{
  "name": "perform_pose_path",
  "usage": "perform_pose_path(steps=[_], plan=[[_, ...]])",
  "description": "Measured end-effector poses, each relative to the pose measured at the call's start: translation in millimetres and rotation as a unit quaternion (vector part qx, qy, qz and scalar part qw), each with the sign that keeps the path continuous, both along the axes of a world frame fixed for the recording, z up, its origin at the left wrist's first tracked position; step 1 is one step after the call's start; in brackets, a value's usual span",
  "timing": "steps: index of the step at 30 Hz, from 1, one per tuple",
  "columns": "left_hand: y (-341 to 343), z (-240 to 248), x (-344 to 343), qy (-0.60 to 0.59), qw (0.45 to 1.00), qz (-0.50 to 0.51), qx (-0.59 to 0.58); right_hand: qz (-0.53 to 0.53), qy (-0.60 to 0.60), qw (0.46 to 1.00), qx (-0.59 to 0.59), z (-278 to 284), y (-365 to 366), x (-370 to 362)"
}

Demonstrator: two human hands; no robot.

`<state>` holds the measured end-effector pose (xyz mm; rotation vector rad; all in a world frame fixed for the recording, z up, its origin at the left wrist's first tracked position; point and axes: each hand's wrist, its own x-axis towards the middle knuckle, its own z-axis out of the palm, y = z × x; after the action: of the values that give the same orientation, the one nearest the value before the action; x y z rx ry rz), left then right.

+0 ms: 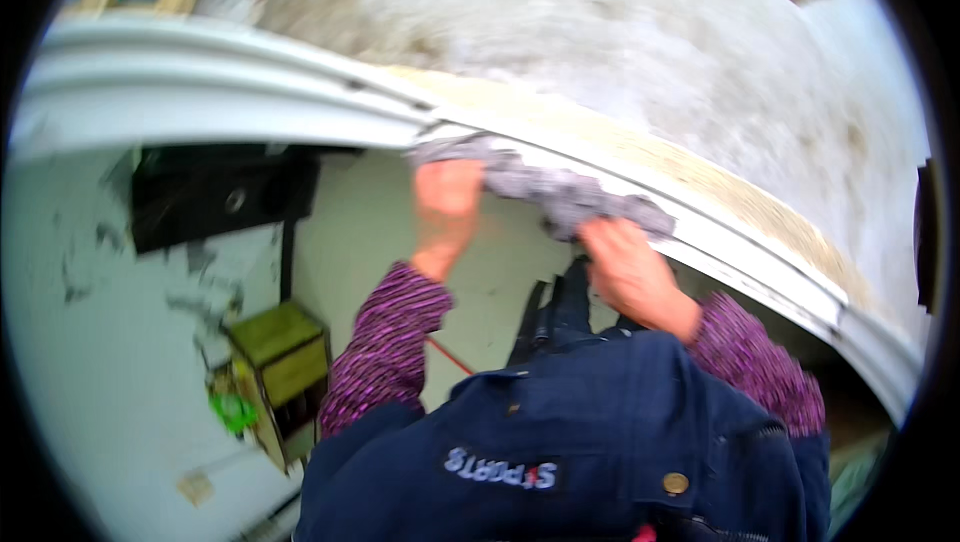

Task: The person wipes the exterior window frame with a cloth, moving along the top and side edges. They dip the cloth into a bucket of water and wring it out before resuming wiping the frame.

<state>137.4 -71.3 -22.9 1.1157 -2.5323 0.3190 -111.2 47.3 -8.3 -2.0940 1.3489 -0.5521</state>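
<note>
A white window frame (330, 107) curves across a rough grey wall (650, 52). I have my left hand (447, 204) and right hand (630, 267) up on its ledge, each grip clenched on a grey rag (560, 192) (blurry) lying along the frame. A green stool (280, 352) stands below.

A small dark rectangular cloth label (501, 468) with pale and red lettering, seen upside down, sits on the navy jacket's front at the lower edge.
</note>
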Motion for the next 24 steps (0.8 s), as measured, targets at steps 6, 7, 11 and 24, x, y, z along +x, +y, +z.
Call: perform_pose_path(steps=[6, 7, 11, 24], plan=[[-14.4, -0.5, 11.4, 0.006, 0.998, 0.055, 0.005, -0.015, -0.009, 0.990, -0.139, -23.1, -28.5, 39.5], [-10.7, -1.6, 10.8, -0.028, 0.995, 0.098, -0.012, -0.044, -0.021, 0.980, -0.195, -24.0, -24.3, 35.9], [8.1, -4.9, 4.6, -0.013, 0.991, 0.127, 0.031, -0.079, -0.035, 0.980, -0.180, -12.2, 3.4, 13.9], [174.0, -14.4, -233.1, 0.094, 0.987, -0.093, 0.094, -0.204, 0.054, 0.975, -0.068, 8.8, 169.0, -187.5]])
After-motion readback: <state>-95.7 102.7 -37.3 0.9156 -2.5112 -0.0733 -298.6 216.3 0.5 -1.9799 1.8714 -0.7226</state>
